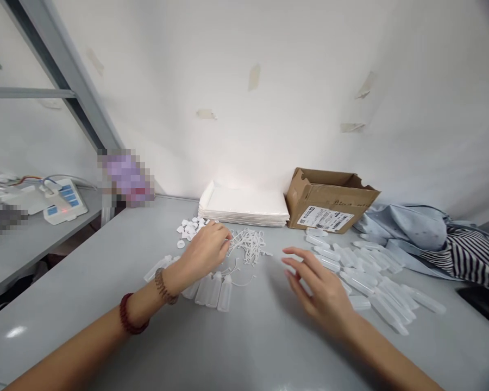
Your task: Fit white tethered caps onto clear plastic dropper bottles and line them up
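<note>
My left hand (207, 247) reaches over the table between a pile of small white caps (188, 228) and a tangle of thin white looped pieces (250, 245). Its fingers are bent together, and what they hold, if anything, is hidden. Below it, several translucent bottles (214, 290) lie side by side, some with thin white strands at their tops. My right hand (315, 282) hovers with its fingers apart and nothing in them, just left of a loose heap of translucent tubes (367, 271).
Behind the pieces stands a stack of white trays (244, 203), with an open cardboard box (330, 201) beside it. Blue and striped cloth (415, 233) lies at the right. A white device with blue buttons (67, 201) sits on another surface at the left.
</note>
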`<state>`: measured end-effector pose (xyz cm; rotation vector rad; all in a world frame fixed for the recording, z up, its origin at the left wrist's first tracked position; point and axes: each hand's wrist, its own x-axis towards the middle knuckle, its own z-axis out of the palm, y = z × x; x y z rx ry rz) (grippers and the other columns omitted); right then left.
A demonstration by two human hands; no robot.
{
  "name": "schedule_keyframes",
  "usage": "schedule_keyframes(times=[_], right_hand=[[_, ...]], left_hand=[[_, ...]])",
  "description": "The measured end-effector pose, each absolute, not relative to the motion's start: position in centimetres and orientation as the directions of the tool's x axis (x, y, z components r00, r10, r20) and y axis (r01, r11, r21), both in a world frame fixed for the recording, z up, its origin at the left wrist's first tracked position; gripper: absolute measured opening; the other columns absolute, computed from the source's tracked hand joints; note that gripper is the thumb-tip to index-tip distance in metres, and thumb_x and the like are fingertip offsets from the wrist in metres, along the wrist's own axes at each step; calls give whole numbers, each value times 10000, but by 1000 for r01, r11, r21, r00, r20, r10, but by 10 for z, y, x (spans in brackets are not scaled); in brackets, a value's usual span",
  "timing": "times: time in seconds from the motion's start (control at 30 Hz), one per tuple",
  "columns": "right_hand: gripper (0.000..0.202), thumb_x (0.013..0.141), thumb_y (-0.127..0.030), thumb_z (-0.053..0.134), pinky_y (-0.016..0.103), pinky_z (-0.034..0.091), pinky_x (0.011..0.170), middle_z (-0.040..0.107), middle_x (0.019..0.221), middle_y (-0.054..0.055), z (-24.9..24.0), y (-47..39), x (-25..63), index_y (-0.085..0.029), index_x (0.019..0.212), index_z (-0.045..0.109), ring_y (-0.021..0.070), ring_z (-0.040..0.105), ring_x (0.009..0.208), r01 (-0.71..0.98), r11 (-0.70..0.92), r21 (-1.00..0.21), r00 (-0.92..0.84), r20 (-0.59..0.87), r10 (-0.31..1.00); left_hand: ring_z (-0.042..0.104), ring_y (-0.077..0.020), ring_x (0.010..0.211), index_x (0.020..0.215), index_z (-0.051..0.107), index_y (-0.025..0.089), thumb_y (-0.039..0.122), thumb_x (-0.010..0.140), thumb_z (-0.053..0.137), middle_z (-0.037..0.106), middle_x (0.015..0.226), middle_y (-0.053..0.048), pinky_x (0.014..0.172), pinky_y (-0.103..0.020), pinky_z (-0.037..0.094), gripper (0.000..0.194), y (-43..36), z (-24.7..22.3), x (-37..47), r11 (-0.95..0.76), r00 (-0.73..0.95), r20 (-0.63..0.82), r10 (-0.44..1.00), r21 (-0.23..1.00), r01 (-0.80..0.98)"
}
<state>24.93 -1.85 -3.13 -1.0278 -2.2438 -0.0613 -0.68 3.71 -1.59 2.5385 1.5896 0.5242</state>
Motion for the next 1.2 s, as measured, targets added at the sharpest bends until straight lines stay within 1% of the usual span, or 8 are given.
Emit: schedule_keyframes(times=[0.1,0.2,0.27,0.37,0.5,0.7,1.0,1.2], right_hand=[[188,935,-164,420,271,533,621,667,1029,108,-25,-6,277,-194,1006,591,165,671,754,774,604,-191,-371,636,677],[202,936,-194,416,278,526,620,688,974,90,-21,1,298,-191,958,617,181,675,761,849,508,-144,-297,665,686],[228,933,-211,404,298,517,599,693,965,98,-19,4,308,-179,955,629,214,674,801,900,426,-92,-277,633,723],[248,917,-233,406,316,503,543,690,967,110,-19,6,315,-172,954,644,254,662,847,946,320,-43,-258,495,829],[239,902,-225,423,310,517,557,687,974,97,-22,7,316,-192,964,651,240,655,863,930,361,-70,-316,350,882],[260,912,-191,406,347,531,610,698,962,107,-29,12,318,-175,939,664,258,652,862,925,379,-1,-358,326,875],[303,910,-190,400,381,535,647,721,936,97,-44,19,325,-179,890,701,261,674,832,921,382,82,-386,344,856],[306,904,-193,406,362,541,635,731,950,81,-45,16,320,-186,905,711,256,691,827,949,302,92,-315,306,898]], left_hand=[[590,-278,838,715,654,167,87,801,478,662,797,-100,702,-376,476,211,45,-17,0,-409,362,219,906,238,881],[590,-282,833,677,658,172,82,782,493,669,792,-102,699,-372,470,216,46,-20,3,-401,360,203,911,218,890],[587,-287,837,660,657,172,85,782,492,670,792,-103,705,-377,466,222,46,-21,4,-399,362,195,912,210,893],[590,-276,842,665,657,173,96,796,477,675,816,-98,721,-368,470,236,45,-24,1,-405,370,184,911,214,889],[595,-258,906,782,675,154,96,829,436,670,902,-103,778,-359,482,250,41,-30,-8,-436,402,179,898,238,868],[601,-234,931,890,665,146,78,853,375,660,942,-106,811,-364,501,300,36,-34,-16,-461,419,199,886,277,843],[607,-251,899,792,626,183,118,796,501,659,864,-81,759,-361,513,141,31,-20,-19,-425,370,226,901,293,857],[580,-251,890,810,611,176,154,865,452,653,875,-80,785,-394,479,169,31,-16,-18,-414,338,277,900,292,862]])
